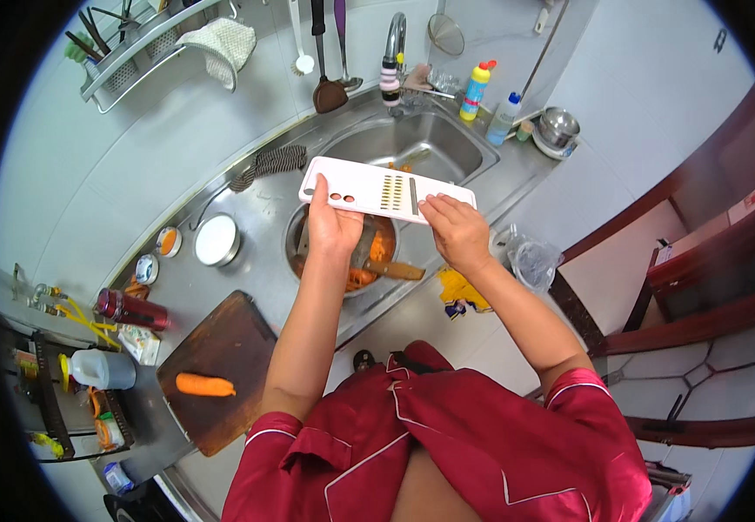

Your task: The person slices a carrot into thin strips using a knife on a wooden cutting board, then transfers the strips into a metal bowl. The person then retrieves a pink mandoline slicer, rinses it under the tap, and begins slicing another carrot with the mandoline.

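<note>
A flat white grater (364, 184) with a toothed patch and a slicing blade is held up in front of me. My left hand (336, 224) grips its left end, thumb on top and the other fingers hidden underneath. At the right end, my right hand (456, 224) lays its fingers over the surface beside the blade. Below the grater is a metal bowl (291, 252) with orange shreds or peelings and a wooden-handled knife (395, 269) resting across it. A peeled carrot (205, 384) lies on the dark cutting board (221, 422) to the left.
The steel sink (456, 143) lies behind the grater, under a tap (395, 43). A yellow bottle (475, 91) and a blue bottle (503, 120) stand at its right. A white round lid (217, 240), small dishes and a red flask (132, 309) occupy the left counter.
</note>
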A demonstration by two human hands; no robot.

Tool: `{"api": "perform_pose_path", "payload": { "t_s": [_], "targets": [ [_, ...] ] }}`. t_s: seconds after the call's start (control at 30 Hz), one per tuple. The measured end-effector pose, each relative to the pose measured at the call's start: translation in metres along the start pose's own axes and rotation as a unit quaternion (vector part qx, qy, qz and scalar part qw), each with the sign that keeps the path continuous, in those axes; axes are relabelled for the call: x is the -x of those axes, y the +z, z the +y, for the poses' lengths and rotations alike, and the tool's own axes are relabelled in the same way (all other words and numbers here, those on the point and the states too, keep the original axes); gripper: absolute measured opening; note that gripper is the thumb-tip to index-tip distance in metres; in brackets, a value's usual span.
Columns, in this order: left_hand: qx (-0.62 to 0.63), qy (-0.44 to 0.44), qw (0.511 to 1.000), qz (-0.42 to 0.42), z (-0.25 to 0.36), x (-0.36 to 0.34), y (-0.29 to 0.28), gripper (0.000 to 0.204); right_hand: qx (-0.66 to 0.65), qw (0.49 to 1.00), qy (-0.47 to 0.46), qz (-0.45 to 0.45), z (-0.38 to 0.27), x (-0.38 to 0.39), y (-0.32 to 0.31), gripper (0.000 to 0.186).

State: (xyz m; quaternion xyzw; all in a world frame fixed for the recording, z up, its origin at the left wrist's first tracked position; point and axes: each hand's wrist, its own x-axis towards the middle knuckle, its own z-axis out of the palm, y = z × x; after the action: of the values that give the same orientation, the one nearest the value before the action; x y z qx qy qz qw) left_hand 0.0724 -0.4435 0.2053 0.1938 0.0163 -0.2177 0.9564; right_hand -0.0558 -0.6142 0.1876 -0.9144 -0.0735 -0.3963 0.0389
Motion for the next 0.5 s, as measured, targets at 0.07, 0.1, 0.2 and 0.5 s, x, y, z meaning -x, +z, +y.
{"api": "perform_pose_path", "payload": {
  "t_s": [0.07, 0.1, 0.2, 0.5],
  "targets": [
    [0.017, 0.007, 1.000, 0.018, -0.010, -0.046, -0.025, 0.017, -0.078, 0.996, 0.023, -0.024, 0.018, -0.010, 0.012, 0.036],
    [0.006, 0.006, 1.000, 0.029, -0.015, -0.057, -0.020, 0.014, -0.115, 0.992, 0.043, -0.036, 0.030, -0.011, 0.020, 0.036],
    [-0.038, 0.029, 0.998, 0.050, -0.026, -0.100, -0.016, 0.013, -0.235, 0.962, 0.121, -0.061, 0.095, -0.018, 0.069, 0.035],
    [-0.077, 0.089, 0.976, 0.184, -0.089, -0.195, -0.030, 0.012, -0.236, 0.958, 0.125, -0.105, 0.241, -0.148, 0.284, 0.032]
  ]
}}
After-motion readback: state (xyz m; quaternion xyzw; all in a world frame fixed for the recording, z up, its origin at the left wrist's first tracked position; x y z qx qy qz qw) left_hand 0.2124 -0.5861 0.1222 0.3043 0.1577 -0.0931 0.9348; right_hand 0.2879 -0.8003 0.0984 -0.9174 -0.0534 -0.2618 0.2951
